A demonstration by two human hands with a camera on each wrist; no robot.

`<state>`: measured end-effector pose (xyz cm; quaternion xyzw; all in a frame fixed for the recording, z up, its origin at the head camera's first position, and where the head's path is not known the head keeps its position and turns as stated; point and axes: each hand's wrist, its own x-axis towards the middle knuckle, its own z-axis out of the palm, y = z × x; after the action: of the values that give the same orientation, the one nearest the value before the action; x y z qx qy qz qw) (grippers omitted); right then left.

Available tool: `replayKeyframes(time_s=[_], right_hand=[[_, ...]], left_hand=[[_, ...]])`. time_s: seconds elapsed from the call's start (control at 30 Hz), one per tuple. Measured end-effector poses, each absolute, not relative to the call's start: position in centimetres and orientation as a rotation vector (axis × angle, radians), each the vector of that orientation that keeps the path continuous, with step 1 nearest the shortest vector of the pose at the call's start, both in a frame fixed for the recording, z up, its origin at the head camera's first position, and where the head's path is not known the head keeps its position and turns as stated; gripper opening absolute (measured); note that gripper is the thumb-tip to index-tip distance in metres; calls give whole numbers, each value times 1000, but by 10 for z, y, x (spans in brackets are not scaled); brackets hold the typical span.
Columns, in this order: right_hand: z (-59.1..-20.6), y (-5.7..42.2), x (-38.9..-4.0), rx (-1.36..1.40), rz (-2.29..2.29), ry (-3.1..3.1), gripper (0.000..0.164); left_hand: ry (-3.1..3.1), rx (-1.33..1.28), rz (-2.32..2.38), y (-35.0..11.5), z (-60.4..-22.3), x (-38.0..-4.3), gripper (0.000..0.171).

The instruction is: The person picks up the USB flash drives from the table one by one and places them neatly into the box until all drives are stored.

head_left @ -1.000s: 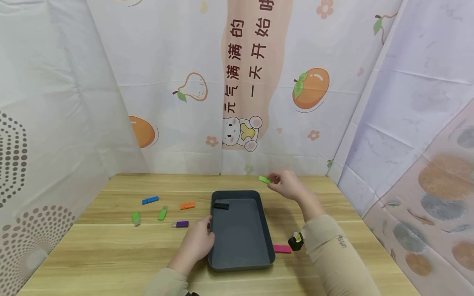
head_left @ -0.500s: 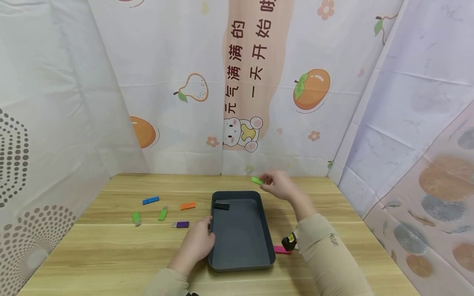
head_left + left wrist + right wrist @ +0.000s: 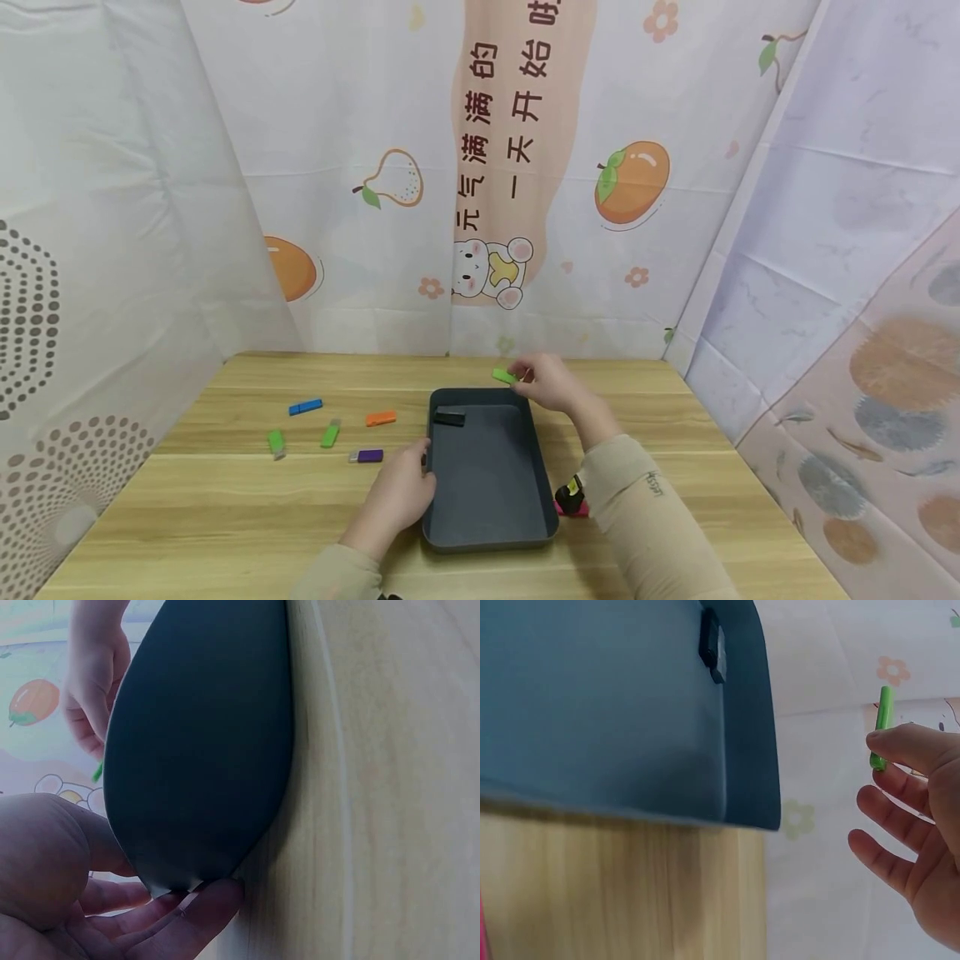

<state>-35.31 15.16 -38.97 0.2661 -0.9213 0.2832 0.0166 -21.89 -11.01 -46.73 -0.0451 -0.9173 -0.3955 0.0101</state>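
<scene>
My left hand (image 3: pixel 399 490) holds the left wall of a dark grey tray (image 3: pixel 491 492), thumb over the rim and fingers along the outside in the left wrist view. Above the tray's far edge, my right hand (image 3: pixel 550 385) pinches a bright green USB flash drive (image 3: pixel 502 377) between thumb and index finger. In the right wrist view, the other fingers are bent loosely below that green drive (image 3: pixel 884 709). Inside the tray, a black USB flash drive (image 3: pixel 450 418) lies in the far left corner.
Left of the tray lie a blue drive (image 3: pixel 305 407), an orange one (image 3: pixel 381 418), a purple one (image 3: pixel 367 457) and two green ones, including this green drive (image 3: pixel 330 434). A pink drive (image 3: pixel 582 509), partly hidden by the right wrist camera, sits right of the tray. Printed curtains surround the table.
My right hand has moved left with the green USB flash drive and slightly down, toward the tray's far edge. My left hand and the tray stay in place.
</scene>
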Motion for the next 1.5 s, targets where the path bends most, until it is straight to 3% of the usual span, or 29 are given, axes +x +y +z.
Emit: replayKeyframes(time_s=[0.7,1.5], right_hand=[[-402,107,-354,969,690,-2895,11],[-426,84,-355,1020,580,-2998,13]], left_hand=[[-2862,-139,-1223,-111,-468,-219,50],[-2870,-146,-1231,-111,-467,-220,50]])
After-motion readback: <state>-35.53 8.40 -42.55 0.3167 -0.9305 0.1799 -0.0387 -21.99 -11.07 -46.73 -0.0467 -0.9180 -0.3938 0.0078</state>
